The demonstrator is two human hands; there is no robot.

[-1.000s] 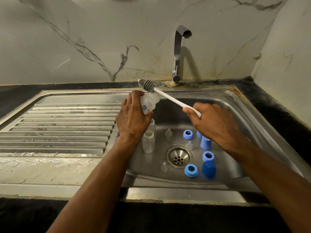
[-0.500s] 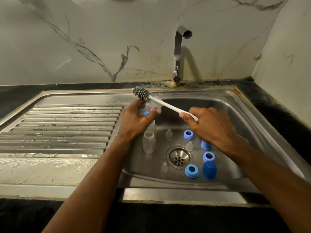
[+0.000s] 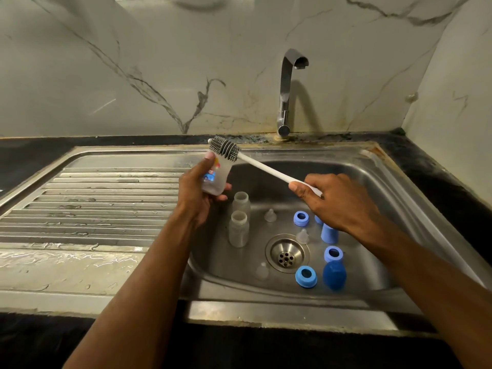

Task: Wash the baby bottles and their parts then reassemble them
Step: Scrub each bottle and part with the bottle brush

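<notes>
My left hand (image 3: 195, 193) grips a clear baby bottle (image 3: 217, 177) with a coloured print, held tilted over the sink's left edge. My right hand (image 3: 335, 202) holds the white handle of a bottle brush (image 3: 266, 167); its grey bristle head (image 3: 223, 149) rests against the bottle's upper end, outside it. Two more clear bottles (image 3: 238, 231) stand upright in the basin (image 3: 266, 187). Clear teats (image 3: 269, 215) lie around the drain (image 3: 287, 253). Blue rings (image 3: 306, 276) and blue caps (image 3: 334, 275) sit at the basin's right.
A ribbed steel draining board (image 3: 101, 206) stretches to the left, wet at its front. A chrome tap (image 3: 288, 91) stands behind the basin, with no water running. Marble walls close the back and the right side. Black counter borders the sink.
The brush head has slid left across the bottle's top and back slightly. My left hand turned the bottle so its printed side now shows.
</notes>
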